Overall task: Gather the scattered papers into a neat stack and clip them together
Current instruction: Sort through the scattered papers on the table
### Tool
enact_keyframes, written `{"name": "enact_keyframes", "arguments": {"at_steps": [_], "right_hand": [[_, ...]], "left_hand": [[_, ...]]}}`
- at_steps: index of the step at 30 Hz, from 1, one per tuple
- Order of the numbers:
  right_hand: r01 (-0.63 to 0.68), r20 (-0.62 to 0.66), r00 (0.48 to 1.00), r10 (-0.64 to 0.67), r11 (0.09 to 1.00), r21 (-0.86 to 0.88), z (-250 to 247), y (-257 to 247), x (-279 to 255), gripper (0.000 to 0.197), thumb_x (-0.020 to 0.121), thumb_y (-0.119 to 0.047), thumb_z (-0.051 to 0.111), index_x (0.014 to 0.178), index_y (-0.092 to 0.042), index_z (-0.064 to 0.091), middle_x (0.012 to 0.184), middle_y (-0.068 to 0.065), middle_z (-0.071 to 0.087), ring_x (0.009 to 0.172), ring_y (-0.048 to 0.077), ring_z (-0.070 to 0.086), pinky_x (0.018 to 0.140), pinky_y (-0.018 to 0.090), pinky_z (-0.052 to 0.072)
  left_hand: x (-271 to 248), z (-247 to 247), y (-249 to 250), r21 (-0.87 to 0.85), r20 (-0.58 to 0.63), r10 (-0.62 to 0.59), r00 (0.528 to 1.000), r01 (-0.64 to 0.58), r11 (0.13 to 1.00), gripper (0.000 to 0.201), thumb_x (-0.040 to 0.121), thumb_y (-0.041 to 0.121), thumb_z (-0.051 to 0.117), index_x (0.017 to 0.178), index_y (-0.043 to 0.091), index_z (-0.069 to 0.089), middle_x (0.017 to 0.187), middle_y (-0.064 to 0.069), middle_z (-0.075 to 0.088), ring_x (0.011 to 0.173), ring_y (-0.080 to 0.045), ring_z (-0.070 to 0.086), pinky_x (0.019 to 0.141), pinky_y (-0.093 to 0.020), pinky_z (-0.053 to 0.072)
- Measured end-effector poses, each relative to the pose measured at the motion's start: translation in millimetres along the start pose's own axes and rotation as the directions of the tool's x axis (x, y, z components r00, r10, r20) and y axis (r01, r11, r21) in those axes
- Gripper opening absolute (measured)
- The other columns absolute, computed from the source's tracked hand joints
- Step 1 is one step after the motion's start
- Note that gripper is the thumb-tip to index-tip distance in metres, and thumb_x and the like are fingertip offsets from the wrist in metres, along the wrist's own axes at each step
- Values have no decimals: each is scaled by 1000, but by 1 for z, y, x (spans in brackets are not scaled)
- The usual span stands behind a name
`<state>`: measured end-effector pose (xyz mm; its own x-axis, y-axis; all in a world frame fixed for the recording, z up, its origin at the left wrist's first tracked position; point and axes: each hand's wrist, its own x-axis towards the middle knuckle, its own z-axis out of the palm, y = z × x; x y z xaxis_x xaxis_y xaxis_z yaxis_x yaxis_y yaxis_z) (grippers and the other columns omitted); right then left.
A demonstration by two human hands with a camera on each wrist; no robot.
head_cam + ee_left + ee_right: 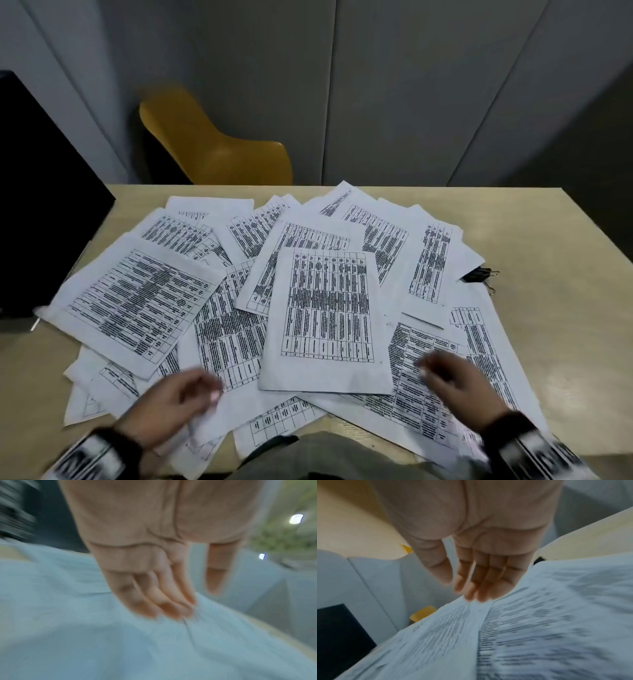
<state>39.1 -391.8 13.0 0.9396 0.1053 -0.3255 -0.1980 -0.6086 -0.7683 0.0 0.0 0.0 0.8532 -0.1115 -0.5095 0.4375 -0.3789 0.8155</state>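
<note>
We see the printed papers (327,308) scattered in overlapping layers across the middle of the beige table (555,240), with black binder clips (479,274) at their 3 o'clock edge. At 7 o'clock our left hand (174,401) rests relaxed fingers (154,597) on a sheet, gripping nothing; at 5 o'clock our right hand (455,387) lays straight fingers (481,586) on the papers. A yellow chair (212,144) stands at 11 o'clock.

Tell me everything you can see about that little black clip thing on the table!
The binder clip is small and black with thin wire handles that look like metal; one handle points away from the papers and one loops toward the person. It lies on the tan table, on the person's right side. Its left end is tucked under the edge of a printed sheet. Neither hand touches it. It is too small to tell whether there is more than one clip.
</note>
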Motion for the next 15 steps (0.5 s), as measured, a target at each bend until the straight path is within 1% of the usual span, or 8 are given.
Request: {"name": "enact_keyframes", "arguments": {"at_steps": [1,2,4,6,8,10,13,15], "right_hand": [[15,-85,996,-20,999,-52,10,-1,24,15,85,-11,61,92,-25,64,89,-1,67,84,16,63,74,25,48],[5,-148,989,-23,993,-116,18,-9,40,19,87,-15,60,105,-21,62,102,3,64,98,21,60,84,26,46],[-4,-150,988,-39,961,-276,39,-15,76,40,90,-24,54,129,-15,50,131,11,51,123,26,46,103,32,35],[-75,-131,991,21,902,-425,58,-11,96,54,90,-32,49,139,-15,35,146,16,33,134,29,31,111,37,27],[-126,-84,992,96,831,-542,72,-9,97,61,89,-41,44,142,-18,24,152,18,19,139,34,19,113,44,23],[-98,-2,993,121,794,-601,87,-15,89,66,91,-47,38,146,-23,12,156,18,0,144,36,3,116,48,10],[-4,119,987,107,762,-647,99,-19,77,68,92,-51,34,148,-29,3,156,15,-12,144,35,-8,116,47,-1],[6,81,995,50,815,-579,94,-15,76,63,92,-47,38,147,-28,15,157,12,2,145,31,5,117,42,6]], "left_hand": [[21,3,1,23,-124,18,992,-15,1000,17,82,12,67,98,16,65,101,-4,70,97,-20,65,85,-29,51],[33,7,9,50,-249,1,969,12,999,24,84,8,63,105,20,62,112,-4,66,106,-21,61,87,-30,49],[66,17,21,244,-317,34,948,47,969,48,86,15,60,131,23,44,137,-7,48,125,-24,46,99,-36,42],[91,31,17,448,-307,23,951,123,885,72,88,31,56,147,25,15,155,-7,18,142,-27,20,115,-44,22],[102,47,6,590,-257,-34,966,185,786,80,90,46,46,148,29,-7,158,-7,-8,145,-29,-5,117,-49,5],[99,66,8,659,-185,-51,981,163,735,80,91,52,38,145,32,-18,155,-9,-21,143,-31,-18,115,-51,-3],[89,81,7,682,-114,12,993,69,728,80,91,53,39,145,32,-16,157,-9,-15,144,-31,-13,115,-48,-1],[86,75,3,575,-173,114,978,7,818,80,87,48,49,148,30,0,158,-7,11,144,-28,13,117,-44,15]]}}
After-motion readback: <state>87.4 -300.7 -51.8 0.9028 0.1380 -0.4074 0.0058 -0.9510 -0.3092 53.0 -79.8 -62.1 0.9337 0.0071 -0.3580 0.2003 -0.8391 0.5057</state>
